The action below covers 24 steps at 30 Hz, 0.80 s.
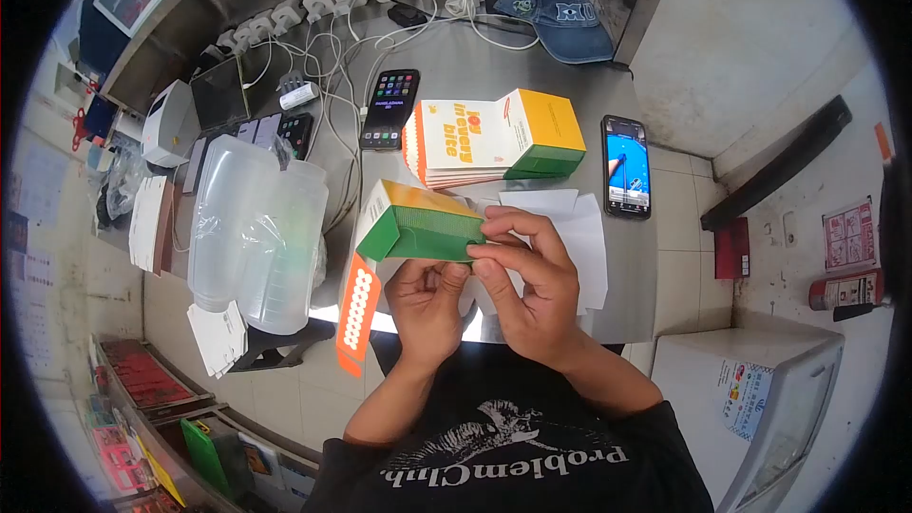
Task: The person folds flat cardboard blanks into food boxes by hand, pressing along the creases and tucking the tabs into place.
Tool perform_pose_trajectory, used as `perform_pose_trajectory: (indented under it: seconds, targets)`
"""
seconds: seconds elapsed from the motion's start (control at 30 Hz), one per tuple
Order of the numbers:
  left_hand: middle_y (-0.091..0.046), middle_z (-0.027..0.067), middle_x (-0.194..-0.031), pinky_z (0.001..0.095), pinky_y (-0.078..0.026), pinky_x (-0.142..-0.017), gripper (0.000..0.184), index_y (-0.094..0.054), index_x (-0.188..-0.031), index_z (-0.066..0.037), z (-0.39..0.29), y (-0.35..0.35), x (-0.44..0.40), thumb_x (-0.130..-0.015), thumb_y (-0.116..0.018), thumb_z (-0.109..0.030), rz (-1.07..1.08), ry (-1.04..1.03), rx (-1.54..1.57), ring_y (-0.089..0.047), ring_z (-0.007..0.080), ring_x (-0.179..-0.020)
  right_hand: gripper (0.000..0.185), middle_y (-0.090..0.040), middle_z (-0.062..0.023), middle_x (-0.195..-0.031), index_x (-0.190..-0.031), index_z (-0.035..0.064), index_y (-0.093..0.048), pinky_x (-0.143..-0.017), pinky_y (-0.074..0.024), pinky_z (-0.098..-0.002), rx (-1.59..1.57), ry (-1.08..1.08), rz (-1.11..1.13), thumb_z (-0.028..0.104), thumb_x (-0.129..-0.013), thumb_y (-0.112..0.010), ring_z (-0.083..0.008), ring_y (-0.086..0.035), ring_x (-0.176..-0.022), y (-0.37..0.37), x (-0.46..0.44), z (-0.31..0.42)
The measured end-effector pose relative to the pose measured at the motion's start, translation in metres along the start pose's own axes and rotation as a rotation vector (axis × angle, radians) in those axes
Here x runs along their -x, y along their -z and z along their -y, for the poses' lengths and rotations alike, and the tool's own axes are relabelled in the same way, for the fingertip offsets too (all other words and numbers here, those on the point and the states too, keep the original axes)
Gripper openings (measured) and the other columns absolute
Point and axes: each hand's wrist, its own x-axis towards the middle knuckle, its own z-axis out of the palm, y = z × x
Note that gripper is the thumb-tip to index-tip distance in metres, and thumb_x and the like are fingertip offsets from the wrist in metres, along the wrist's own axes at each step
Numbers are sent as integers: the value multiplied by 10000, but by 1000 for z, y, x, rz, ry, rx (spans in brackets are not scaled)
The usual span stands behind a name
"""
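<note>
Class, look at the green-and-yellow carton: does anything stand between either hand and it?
Nothing visible does. The left hand and right hand both hold the carton directly. The stacked cartons lie beyond it, not between it and the hands.
</note>
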Motion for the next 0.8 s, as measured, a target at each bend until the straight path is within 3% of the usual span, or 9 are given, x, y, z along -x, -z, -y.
perform_pose_trajectory:
  seconds: [0.17,0.27,0.37,0.6,0.7,0.8]
  targets:
    - [-730,117,-1386,362,-535,-1119,358,-657,-1416,-11,-1,-2,-1,-1092,-740,-139,55,7,121,-694,193,-1267,208,-630,-190,-1362,-1185,3,-831,-1087,-609,-416,-49,4,16,-17,-979,-806,-319,-672,-1306,2,2,-2]
    - [-698,134,-1438,385,-520,-1151,408,-608,-1477,1,6,6,3,-1125,-696,-185,100,-16,249,-675,223,-1321,227,-629,-192,-1376,-1160,25,-842,-1053,-622,-384,-154,-57,9,-19,-938,-852,-280,-710,-1231,4,1,-3]
    - [-679,150,-1465,409,-505,-1174,421,-578,-1502,23,6,10,5,-1149,-654,-193,128,-118,95,-664,248,-1340,238,-649,-179,-1363,-1134,37,-844,-1023,-630,-353,-133,-122,0,-30,-908,-876,-242,-744,-1135,6,2,-1]
    - [-675,161,-1455,406,-531,-1144,387,-568,-1491,48,-5,0,9,-1139,-642,-97,77,-122,237,-665,251,-1330,233,-701,-178,-1271,-1109,-9,-821,-928,-680,-354,134,166,-42,-67,-888,-863,-271,-782,-1091,3,2,4]
    - [-761,119,-1269,346,-591,-1002,241,-691,-1333,8,-7,10,8,-1109,-687,-79,-25,-197,-427,-726,221,-1181,297,-690,-205,-1282,-1166,-20,-806,-896,-694,-353,230,222,8,-82,-878,-848,-281,-780,-1073,8,6,7]
    - [-777,102,-1189,337,-627,-849,222,-717,-1272,1,-7,21,7,-1065,-738,-74,-82,-227,-733,-754,194,-1040,294,-647,-232,-1364,-1177,-54,-781,-885,-692,-359,32,236,47,-78,-888,-830,-288,-777,-1082,6,7,7]
